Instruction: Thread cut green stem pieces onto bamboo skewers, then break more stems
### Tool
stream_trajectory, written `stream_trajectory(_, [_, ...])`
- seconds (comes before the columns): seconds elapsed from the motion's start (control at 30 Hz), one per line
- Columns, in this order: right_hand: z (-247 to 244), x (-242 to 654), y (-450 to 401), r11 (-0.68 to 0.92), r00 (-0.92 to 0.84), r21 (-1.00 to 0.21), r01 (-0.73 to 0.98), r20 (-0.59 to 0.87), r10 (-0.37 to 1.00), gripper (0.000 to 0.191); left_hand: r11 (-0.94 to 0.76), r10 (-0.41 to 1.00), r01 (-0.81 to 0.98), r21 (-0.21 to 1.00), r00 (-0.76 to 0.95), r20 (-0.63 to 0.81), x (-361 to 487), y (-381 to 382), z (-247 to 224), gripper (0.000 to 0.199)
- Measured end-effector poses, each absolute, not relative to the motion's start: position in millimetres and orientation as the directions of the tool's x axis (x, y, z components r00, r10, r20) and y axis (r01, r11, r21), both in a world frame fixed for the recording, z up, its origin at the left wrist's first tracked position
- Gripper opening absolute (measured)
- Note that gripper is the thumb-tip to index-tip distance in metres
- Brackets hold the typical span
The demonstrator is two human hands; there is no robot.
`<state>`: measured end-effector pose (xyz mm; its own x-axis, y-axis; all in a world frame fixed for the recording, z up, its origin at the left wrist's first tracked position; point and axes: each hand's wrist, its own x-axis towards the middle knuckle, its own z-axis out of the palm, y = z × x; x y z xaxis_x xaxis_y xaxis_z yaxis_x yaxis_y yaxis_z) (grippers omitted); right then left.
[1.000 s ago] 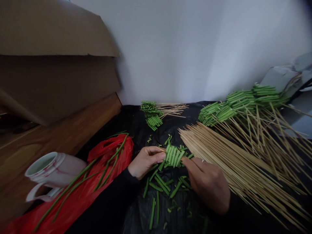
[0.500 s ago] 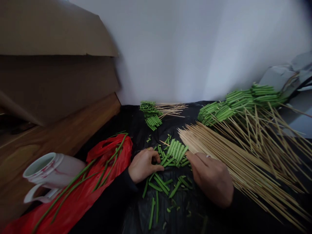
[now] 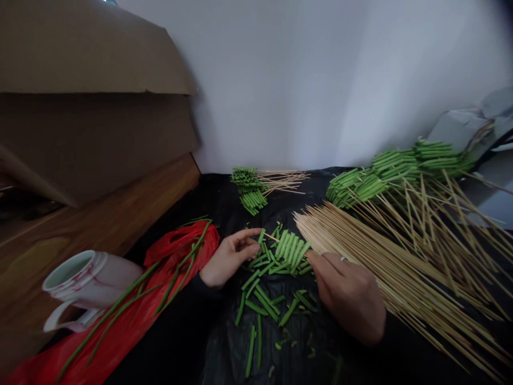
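My right hand (image 3: 348,291) is closed on a bamboo skewer (image 3: 271,236) that carries a row of cut green bean pieces (image 3: 292,248). The skewer's bare tip sticks out to the left of the row. Between thumb and forefinger my left hand (image 3: 234,255) pinches one green bean piece (image 3: 262,236), held at that tip; I cannot tell whether the tip has entered it. Loose bean pieces (image 3: 264,299) lie scattered below and between both hands on the black plastic sheet (image 3: 228,347).
Bare bamboo skewers (image 3: 377,256) lie in a heap at the right, with filled bean skewers (image 3: 395,166) stacked behind. Another small stack (image 3: 251,190) sits by the wall. At the left are a red plastic bag (image 3: 160,315) with long beans, a tipped mug (image 3: 100,283) and a cardboard box (image 3: 96,139).
My left hand has picked up a bean piece from the loose pile and raised it to the skewer's tip. The right hand stays nearly in place with the skewer.
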<state>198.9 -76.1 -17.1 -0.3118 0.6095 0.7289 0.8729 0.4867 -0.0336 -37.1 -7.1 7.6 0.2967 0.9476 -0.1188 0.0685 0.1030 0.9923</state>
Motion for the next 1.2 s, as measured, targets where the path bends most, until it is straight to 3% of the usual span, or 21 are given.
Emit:
stream_trajectory(0.1, [-17.3, 198.5, -76.6, 0.491, -0.309, -0.042, 0.870, 0.730, 0.610, 0.028, 0.330, 0.903, -0.183, 0.926, 0.347, -0.253, -39.4, -5.9, 8.6, 0.046])
stream_trajectory(0.2, [-17.8, 197.7, -77.1, 0.505, -0.318, -0.048, 0.862, 0.724, 0.612, 0.027, 0.416, 0.871, -0.279, 0.866, 0.395, -0.291, -40.3, -5.5, 8.0, 0.044])
stream_trajectory(1.2, [-19.2, 194.5, -78.9, 0.502, -0.328, -0.039, 0.864, 0.713, 0.620, 0.030, 0.406, 0.895, -0.310, 0.860, 0.327, -0.305, -36.5, -6.0, 4.2, 0.032])
